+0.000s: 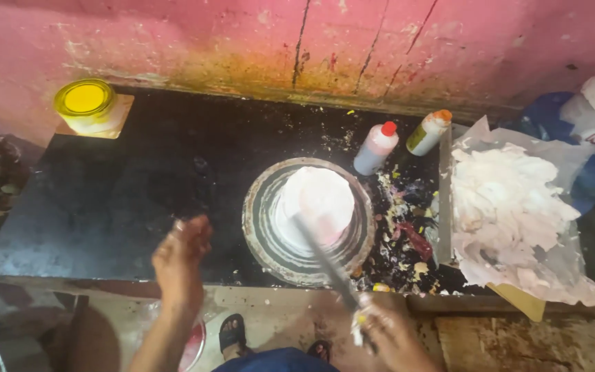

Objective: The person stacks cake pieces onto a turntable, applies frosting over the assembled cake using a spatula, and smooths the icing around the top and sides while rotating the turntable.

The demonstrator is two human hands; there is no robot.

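One white frosted cake point(319, 202) sits on one round turntable point(263, 238), both on the single black bench point(118, 200). One long spatula point(321, 258) lies across the cake. Two squeeze bottles stand behind it: one with a red cap point(376, 149), one with an orange cap point(428, 131). One yellow-lidded tub point(85, 103) rests on one small board point(120, 118). One sheet of paper point(566, 265) carries one heap of white cream point(507, 200). Two hands show: the left hand point(180, 262) and the right hand point(388, 337).
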